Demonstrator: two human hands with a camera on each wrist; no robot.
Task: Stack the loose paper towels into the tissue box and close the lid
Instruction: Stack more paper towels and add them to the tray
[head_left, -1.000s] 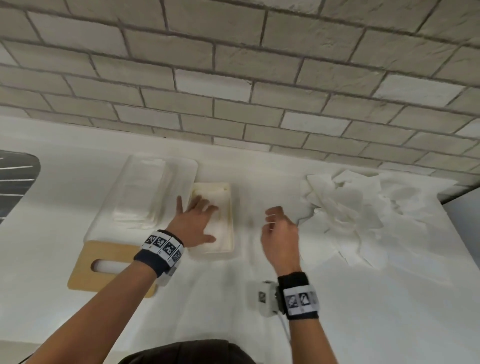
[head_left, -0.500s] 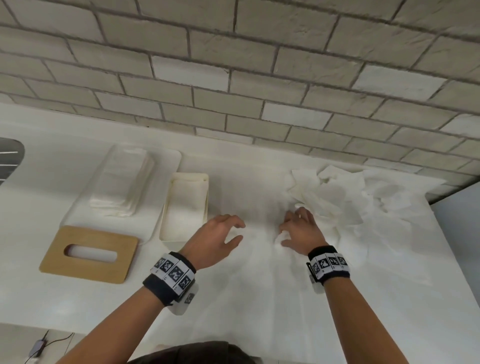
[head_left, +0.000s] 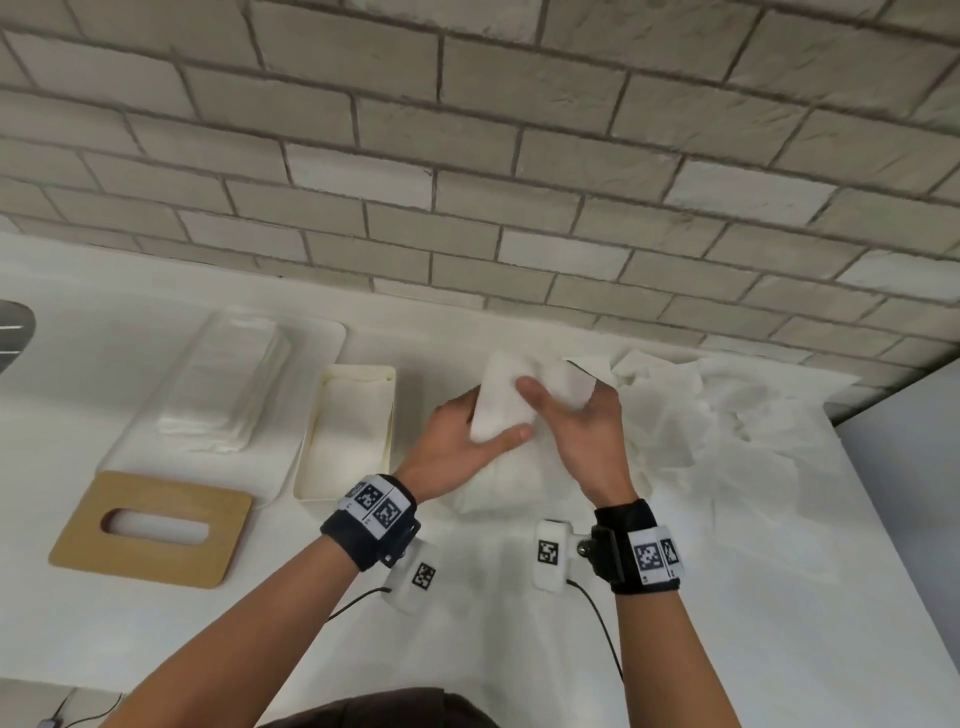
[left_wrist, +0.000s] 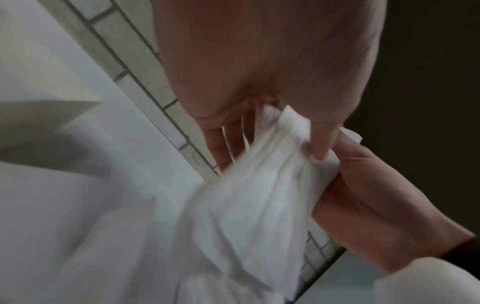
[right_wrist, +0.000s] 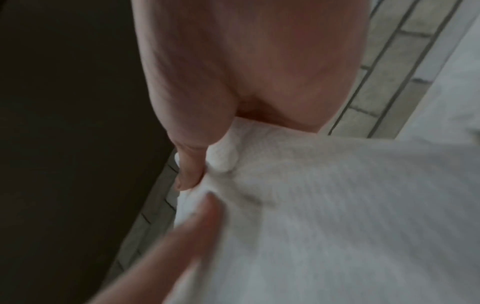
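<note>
Both hands hold one white paper towel (head_left: 501, 402) lifted above the counter, just right of the open cream tissue box (head_left: 347, 431). My left hand (head_left: 470, 436) grips its left side, thumb on top. My right hand (head_left: 571, 415) pinches its right side. The left wrist view has the towel (left_wrist: 259, 195) bunched between thumb and fingers; the right wrist view has the towel (right_wrist: 324, 205) pinched under the thumb. A heap of loose towels (head_left: 727, 415) lies to the right. The wooden lid (head_left: 150, 527) with its slot lies flat at the front left.
A clear plastic tray (head_left: 322, 338) behind the lid bears a neat stack of folded towels (head_left: 228, 384). A brick wall (head_left: 467, 156) runs along the back of the white counter (head_left: 467, 649). The counter's right edge drops off past the heap.
My hands have come together and lifted a towel from the heap's left edge. Earlier the left hand lay in the box and then moved right toward the heap.
</note>
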